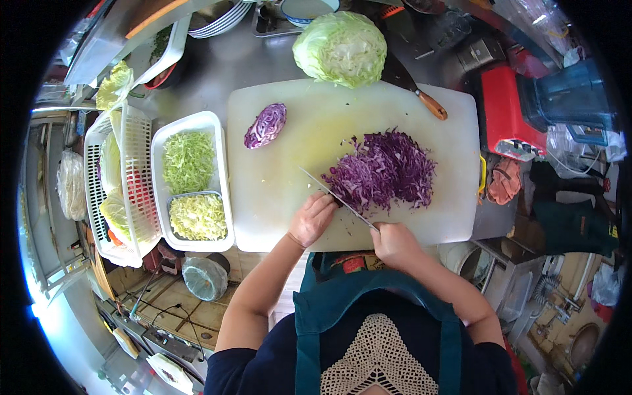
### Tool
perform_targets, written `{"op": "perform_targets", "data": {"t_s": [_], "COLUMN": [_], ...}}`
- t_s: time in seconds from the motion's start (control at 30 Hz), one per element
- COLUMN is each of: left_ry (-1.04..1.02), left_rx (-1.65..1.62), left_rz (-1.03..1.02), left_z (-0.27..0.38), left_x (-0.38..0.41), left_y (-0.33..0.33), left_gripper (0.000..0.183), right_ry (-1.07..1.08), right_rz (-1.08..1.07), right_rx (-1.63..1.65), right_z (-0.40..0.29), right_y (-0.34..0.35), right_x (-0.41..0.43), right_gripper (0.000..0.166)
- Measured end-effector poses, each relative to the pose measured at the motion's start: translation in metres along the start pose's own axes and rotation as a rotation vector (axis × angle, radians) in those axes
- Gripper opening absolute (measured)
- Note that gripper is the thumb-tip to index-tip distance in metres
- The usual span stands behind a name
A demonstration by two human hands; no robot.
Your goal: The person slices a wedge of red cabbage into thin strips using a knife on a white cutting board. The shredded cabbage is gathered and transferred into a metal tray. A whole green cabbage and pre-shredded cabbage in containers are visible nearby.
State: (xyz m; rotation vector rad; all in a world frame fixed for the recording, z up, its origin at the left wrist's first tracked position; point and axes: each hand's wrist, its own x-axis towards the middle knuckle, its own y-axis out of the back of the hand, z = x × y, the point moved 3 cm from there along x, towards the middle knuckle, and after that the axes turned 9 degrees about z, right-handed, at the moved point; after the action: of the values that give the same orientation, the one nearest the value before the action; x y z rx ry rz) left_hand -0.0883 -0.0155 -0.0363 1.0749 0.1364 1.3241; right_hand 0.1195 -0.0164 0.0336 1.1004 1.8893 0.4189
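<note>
My right hand (pixel 396 242) grips the handle of a kitchen knife (pixel 340 197), whose thin blade points up and to the left. Against the blade's near side, the curled fingers of my left hand (pixel 312 218) press on a piece of red cabbage, mostly hidden beneath them. A heap of shredded red cabbage (pixel 390 168) lies beyond the blade on the white cutting board (pixel 276 197). At the board's upper left rests a cut wedge of red cabbage (pixel 265 126). A large pale green cabbage (pixel 340 48) sits over the board's far edge.
Left of the board, a white tray (pixel 159 148) holds shredded green cabbage (pixel 188 160) and a smaller container of pale shreds (pixel 198 217). Beside it stands a white plastic basket (pixel 140 187) with leaves. A wooden-handled cleaver (pixel 430 104) lies at the far right, near a red blender base (pixel 508 113).
</note>
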Motion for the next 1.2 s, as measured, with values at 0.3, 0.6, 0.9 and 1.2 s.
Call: {"op": "perform_targets", "data": {"t_s": [0.3, 0.6, 0.9, 1.2], "left_ry": [-0.034, -0.013, 0.038, 0.064], "left_rx": [0.016, 0.034, 0.01, -0.018], "left_rz": [0.025, 0.01, 0.004, 0.101], "left_z": [-0.002, 0.003, 0.001, 0.025], "left_x": [0.002, -0.007, -0.007, 0.026], "left_y": [0.001, 0.005, 0.008, 0.004], "left_gripper": [0.028, 0.026, 0.028, 0.029], "right_ry": [0.007, -0.015, 0.028, 0.009], "right_rz": [-0.018, -0.07, -0.071, 0.203], "right_rx": [0.002, -0.024, -0.003, 0.094], "right_z": [0.001, -0.001, 0.006, 0.008], "right_y": [-0.002, -0.001, -0.01, 0.03], "right_x": [-0.004, -0.006, -0.004, -0.024], "right_gripper": [0.028, 0.029, 0.027, 0.027]}}
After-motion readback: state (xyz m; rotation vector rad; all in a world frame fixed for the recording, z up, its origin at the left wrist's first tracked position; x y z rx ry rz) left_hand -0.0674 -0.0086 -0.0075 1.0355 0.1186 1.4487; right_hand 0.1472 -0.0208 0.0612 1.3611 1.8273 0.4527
